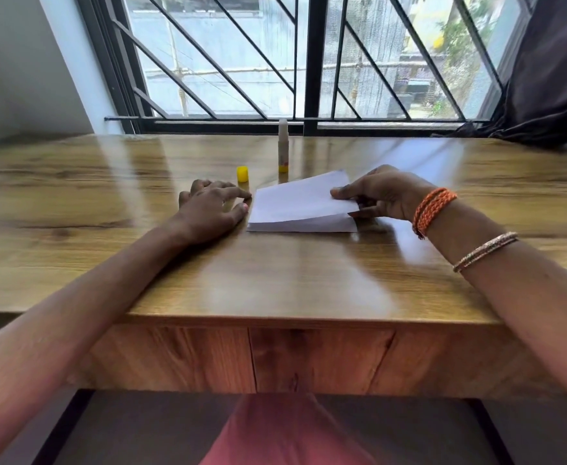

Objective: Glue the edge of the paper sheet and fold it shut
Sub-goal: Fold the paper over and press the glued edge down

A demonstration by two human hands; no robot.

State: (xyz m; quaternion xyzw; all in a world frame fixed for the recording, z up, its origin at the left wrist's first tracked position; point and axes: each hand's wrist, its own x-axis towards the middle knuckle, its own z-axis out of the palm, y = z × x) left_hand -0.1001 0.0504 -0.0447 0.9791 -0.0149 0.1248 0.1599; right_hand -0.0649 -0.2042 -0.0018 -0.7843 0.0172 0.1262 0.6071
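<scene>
Folding step: the right hand (381,196) pinches the raised flap of the folded white paper sheet (300,206) mid-worktop, while the left hand (213,208), fingers spread flat, should brace the crease as the flap lowers squarely, edges aligned.

Cap (242,173) left of glue stick (282,146) — paper (295,206) in front.

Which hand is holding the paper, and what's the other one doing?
The right hand, the one with the orange wrist band, pinches the raised flap of the paper sheet. The left hand lies on the table beside the sheet, holding nothing.
</scene>
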